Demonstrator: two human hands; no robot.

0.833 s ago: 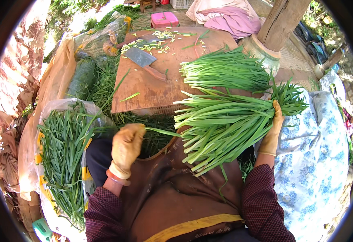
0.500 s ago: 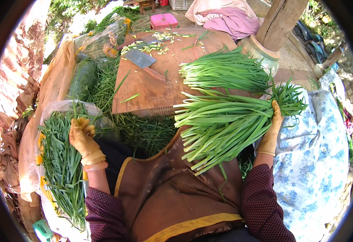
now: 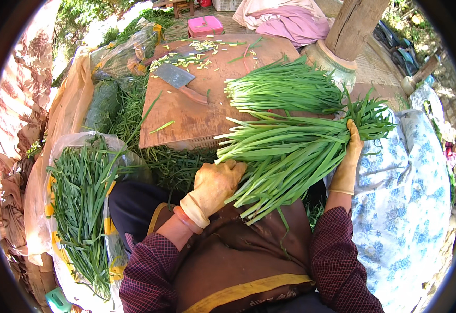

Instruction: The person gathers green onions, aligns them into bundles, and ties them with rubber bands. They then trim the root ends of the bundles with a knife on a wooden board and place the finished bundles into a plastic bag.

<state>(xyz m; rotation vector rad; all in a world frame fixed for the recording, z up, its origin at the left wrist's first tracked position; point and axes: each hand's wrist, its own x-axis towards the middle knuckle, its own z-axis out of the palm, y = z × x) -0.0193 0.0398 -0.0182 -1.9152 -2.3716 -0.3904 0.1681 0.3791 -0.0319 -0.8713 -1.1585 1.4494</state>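
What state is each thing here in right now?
Left hand: gloved, touching the bundle's cut ends.
Right hand: gloved, gripping the bundle.
Green-leaf bundle: held across the lap.
Second bundle: lying on the board.
Cleaver: lying flat.
Plastic bag: open, full of leaves.

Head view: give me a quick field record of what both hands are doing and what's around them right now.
left hand: gloved, at the cut ends of the big bunch of green leaves, touching it
right hand: gloved, gripping the same bunch near its leafy end
bunch position: across the lap, over the brown apron
second bunch: lying on the wooden board, untouched
cleaver: flat on the board, with chopped bits beyond it
bag of greens: open, at the person's left
blue floral cloth: at the person's right
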